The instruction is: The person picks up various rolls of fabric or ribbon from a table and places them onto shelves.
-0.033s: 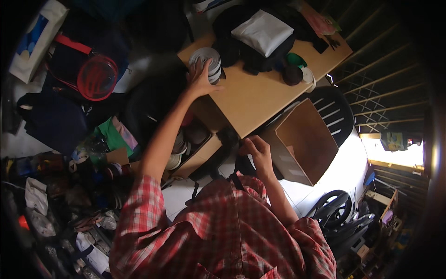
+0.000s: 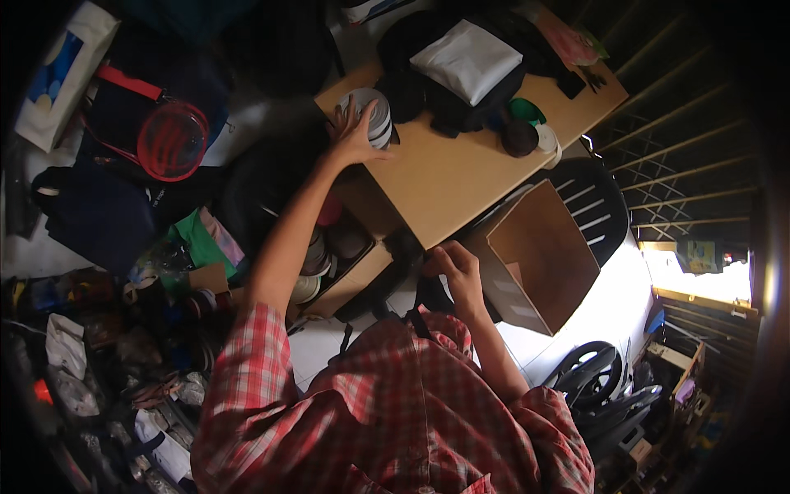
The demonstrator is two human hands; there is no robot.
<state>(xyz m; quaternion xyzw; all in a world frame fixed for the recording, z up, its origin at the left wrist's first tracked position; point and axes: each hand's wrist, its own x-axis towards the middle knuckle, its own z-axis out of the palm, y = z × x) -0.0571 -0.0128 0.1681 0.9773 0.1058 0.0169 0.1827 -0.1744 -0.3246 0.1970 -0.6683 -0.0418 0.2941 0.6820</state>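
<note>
At the table's left end, my left hand [image 2: 354, 142] reaches over a stack of grey rolls of tape or webbing [image 2: 378, 117]. Its fingers are spread against the near side of the rolls, with the thumb pointing right; it does not close round them. My right hand [image 2: 457, 267] is beside the near corner of the light wooden table [image 2: 448, 177]. Its fingers are curled and pressed together. Something dark lies by the fingertips, but what they hold, if anything, cannot be made out.
An open cardboard box [image 2: 539, 255] stands on a black chair [image 2: 597, 206] to the right. A second box [image 2: 354, 280] of rolls sits below the table's left side. On the table are a silvery packet [image 2: 467, 62], a green roll [image 2: 527, 109] and a white roll [image 2: 546, 138].
The fingers of my left hand have spread and shifted slightly on the grey rolls. My right hand stays in nearly the same place, still curled.
</note>
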